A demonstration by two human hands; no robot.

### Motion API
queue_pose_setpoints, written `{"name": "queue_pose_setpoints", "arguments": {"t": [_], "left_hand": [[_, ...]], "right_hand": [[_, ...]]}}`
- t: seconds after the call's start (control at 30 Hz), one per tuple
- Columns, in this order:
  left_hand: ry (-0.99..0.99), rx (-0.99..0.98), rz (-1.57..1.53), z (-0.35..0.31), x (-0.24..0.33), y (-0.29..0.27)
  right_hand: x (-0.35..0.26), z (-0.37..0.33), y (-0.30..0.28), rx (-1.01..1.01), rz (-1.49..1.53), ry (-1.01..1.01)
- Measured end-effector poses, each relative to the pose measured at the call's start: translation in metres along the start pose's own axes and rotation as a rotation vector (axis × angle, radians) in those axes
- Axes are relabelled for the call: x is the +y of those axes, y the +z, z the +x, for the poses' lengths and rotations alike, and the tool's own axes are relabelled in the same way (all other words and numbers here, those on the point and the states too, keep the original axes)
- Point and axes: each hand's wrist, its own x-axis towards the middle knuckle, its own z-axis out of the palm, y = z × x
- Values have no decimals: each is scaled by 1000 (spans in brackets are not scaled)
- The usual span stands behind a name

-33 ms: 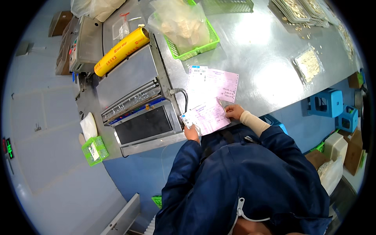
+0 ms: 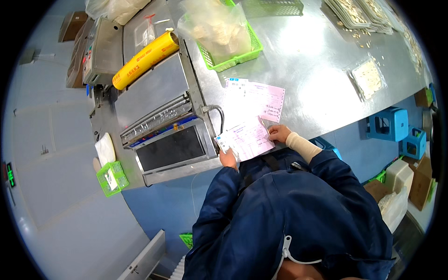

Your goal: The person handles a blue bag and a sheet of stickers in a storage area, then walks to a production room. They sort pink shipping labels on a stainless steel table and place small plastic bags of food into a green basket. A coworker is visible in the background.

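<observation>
Your left hand (image 2: 228, 158) pinches the near-left corner of the pink paper slip (image 2: 246, 138); your right hand (image 2: 279, 133) presses its right edge, fingers curled on it. Nothing has shifted: the slip sits as before at the near edge of the steel tabletop (image 2: 317, 84), against the wrapping machine (image 2: 163, 126). Tight left, open steel right; larger pink sheet (image 2: 254, 100) and green basket (image 2: 233, 51) lie beyond.

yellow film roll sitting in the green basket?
No: the yellow film roll lies on top of the steel wrapping machine, left of the green basket, which holds clear bags.
</observation>
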Motion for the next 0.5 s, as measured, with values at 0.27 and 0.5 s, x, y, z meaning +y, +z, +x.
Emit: {"name": "queue_pose_setpoints", "arguments": {"t": [0.27,0.5], "left_hand": [[64,24,88,-1,-6,0],[34,45,41,-8,-1,6]], "right_hand": [[-13,0,-2,-41,-208,50],[-6,12,-8,-101,-123,106]]}}
